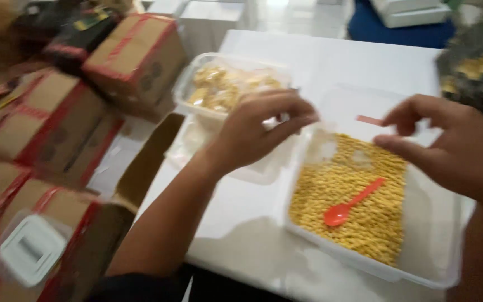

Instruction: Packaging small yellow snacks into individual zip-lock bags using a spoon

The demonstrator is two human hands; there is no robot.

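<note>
Snack tub (431, 263) sits at the table's (236, 246) near right edge, orange spoon (353, 202) lying on the snacks. Bare table left of it; cardboard boxes (46, 120) crowd past the left edge. Left hand (258, 131) and right hand (448, 145) hover over the tub's far rim, fingers loosely curled; blur, can't tell what they pinch.

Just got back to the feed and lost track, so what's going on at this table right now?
A person is working over a white table. Both hands hover above a large clear tub of small yellow snacks, where an orange spoon lies on top. The left hand and right hand have fingers pinched, possibly on thin clear plastic, but blur hides it. A second clear box of snacks sits behind, with cardboard boxes stacked at the left.
</note>
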